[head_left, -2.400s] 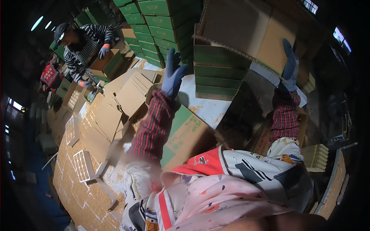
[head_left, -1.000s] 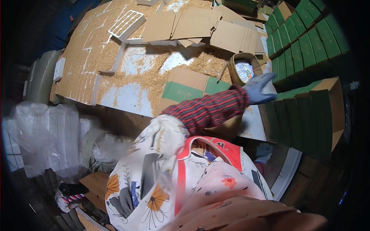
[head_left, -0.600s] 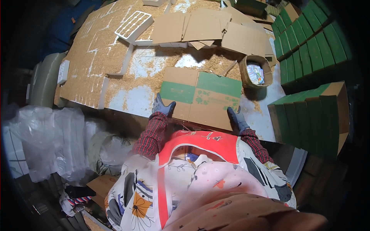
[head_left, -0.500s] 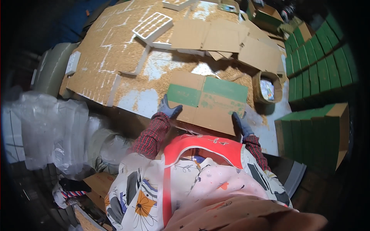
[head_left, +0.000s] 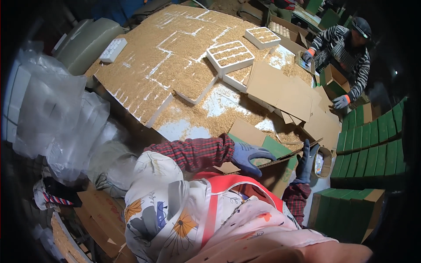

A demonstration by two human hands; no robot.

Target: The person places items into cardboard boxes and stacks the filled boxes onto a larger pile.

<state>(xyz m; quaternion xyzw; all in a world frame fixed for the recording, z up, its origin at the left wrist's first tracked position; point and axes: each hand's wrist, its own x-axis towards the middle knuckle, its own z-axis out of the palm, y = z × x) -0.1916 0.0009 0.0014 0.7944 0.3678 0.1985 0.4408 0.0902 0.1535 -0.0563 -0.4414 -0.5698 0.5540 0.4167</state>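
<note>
A green-and-brown cardboard box blank (head_left: 280, 173) is partly raised at the near edge of the husk-covered table (head_left: 184, 131). My left hand (head_left: 250, 160), in a blue-grey glove, has its thumb and fingers on the board's edge at the left end. My right hand (head_left: 304, 162), gloved alike, holds the other end with its fingers pointing up. A small cardboard container with light packets (head_left: 323, 162) stands just right of my right hand. Flat cardboard sheets (head_left: 278, 90) lie beyond the board.
White foam trays (head_left: 228, 61) stand on husks farther back. Green box stacks (head_left: 370, 160) line the right. A co-worker (head_left: 348, 52) in striped sleeves and gloves handles boxes at the upper right. Clear plastic bags (head_left: 55, 118) are piled at the left, cardboard (head_left: 96, 219) at lower left.
The view has turned, bringing the co-worker back in. The box blank, flat half a second ago, is partly lifted, and both my hands have moved right along with it.
</note>
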